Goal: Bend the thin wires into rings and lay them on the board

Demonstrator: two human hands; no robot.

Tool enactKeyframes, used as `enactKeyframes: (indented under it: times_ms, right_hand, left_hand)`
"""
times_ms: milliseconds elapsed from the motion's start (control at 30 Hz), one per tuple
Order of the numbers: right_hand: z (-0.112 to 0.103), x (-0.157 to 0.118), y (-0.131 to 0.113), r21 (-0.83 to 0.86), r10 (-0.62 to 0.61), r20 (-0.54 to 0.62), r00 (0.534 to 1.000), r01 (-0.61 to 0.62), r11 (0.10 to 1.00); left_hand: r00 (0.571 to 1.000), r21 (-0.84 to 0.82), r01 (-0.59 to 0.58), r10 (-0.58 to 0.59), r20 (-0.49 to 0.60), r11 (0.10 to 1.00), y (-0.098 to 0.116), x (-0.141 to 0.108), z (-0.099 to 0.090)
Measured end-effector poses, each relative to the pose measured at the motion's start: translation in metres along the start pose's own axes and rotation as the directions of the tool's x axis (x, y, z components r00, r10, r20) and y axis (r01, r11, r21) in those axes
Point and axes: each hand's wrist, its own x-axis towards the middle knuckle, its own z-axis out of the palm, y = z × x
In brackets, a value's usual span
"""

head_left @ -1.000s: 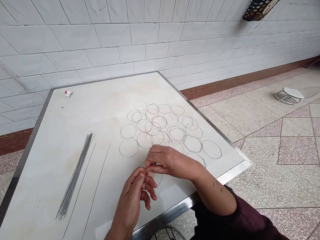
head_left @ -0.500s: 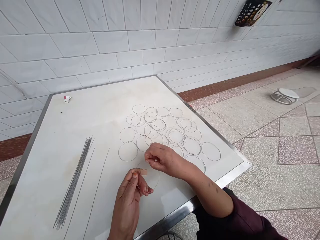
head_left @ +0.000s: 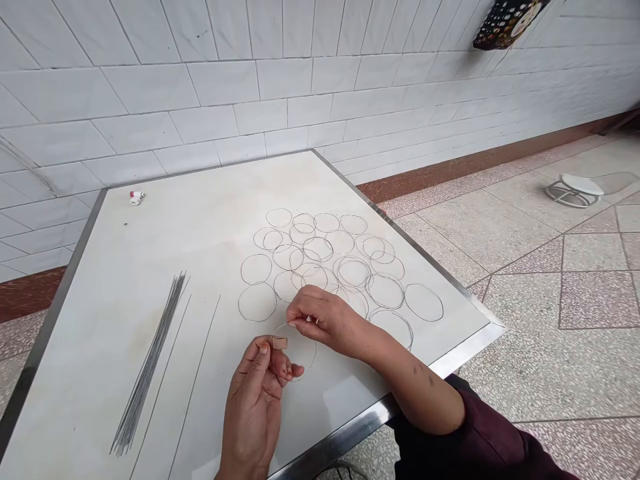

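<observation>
Near the front of the table, my left hand [head_left: 257,393] pinches a thin wire [head_left: 315,350] bent into a loop. A small tan strip, perhaps tape [head_left: 280,343], shows at its index finger. My right hand [head_left: 325,317] is closed on the same wire at the top of the loop, with its fingertips pressed together. Beyond the hands lie several wire rings [head_left: 257,301], many overlapping. To the left rests a bundle of straight wires [head_left: 150,363], with a separate straight wire [head_left: 195,380] beside it.
The white table [head_left: 165,220] has a metal edge and stands against a tiled wall [head_left: 210,87]. A small white and red object [head_left: 136,198] lies at its far left corner. On the floor to the right is a low white stool [head_left: 575,190]. A patterned basket [head_left: 507,23] hangs on the wall.
My right hand has moved slightly left and closer to my left hand. The wire between them now curves over the left fingertips, and its free ends show apart.
</observation>
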Motion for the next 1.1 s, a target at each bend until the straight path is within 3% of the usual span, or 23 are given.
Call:
enactKeyframes:
  times_ms: [167, 267, 533, 1100]
  right_hand:
    - [0.004, 0.001, -0.002, -0.032, 0.016, -0.054, 0.998, -0.018, 0.999]
    - [0.005, 0.001, -0.002, -0.046, 0.003, -0.054, 0.999, -0.006, 0.999]
    - [-0.001, 0.001, 0.002, 0.007, -0.192, 0.13, 0.973, 0.193, 0.981]
    - [-0.017, -0.003, 0.004, 0.107, -0.133, 0.254, 0.958, 0.109, 0.988]
  left_hand:
    - [0.996, 0.003, 0.042, -0.041, -0.083, 0.999, 0.002, 0.0, 0.0]
    - [0.997, 0.013, 0.035, -0.034, -0.076, 0.999, 0.003, 0.0, 0.0]
    - [0.996, 0.07, 0.091, -0.092, 0.016, 0.993, 0.002, 0.001, 0.001]
    - [0.981, 0.235, 0.124, -0.155, 0.116, 0.964, -0.001, -0.002, 0.004]
